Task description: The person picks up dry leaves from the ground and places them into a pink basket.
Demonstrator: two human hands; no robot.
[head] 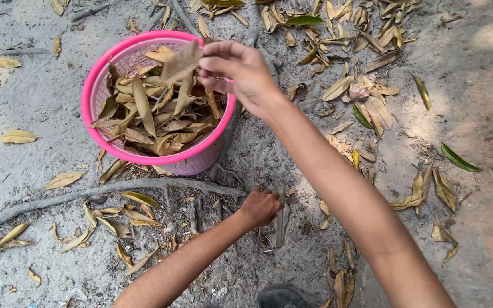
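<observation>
Reaching down to the sandy ground (41, 102) just in front of the pink basket (95, 85), the left hand (259, 206) curls its fingers shut around a long dry leaf (281, 225) lying there. Right above the basket, the right hand (241, 71) pinches a brown leaf (181, 61) between its fingers, over the heap inside. Behind the basket, more dry leaves (343, 34) lie scattered.

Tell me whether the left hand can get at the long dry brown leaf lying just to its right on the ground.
Probably yes: the left hand rests on the ground beside the long dry brown leaf, with nothing between them.
</observation>
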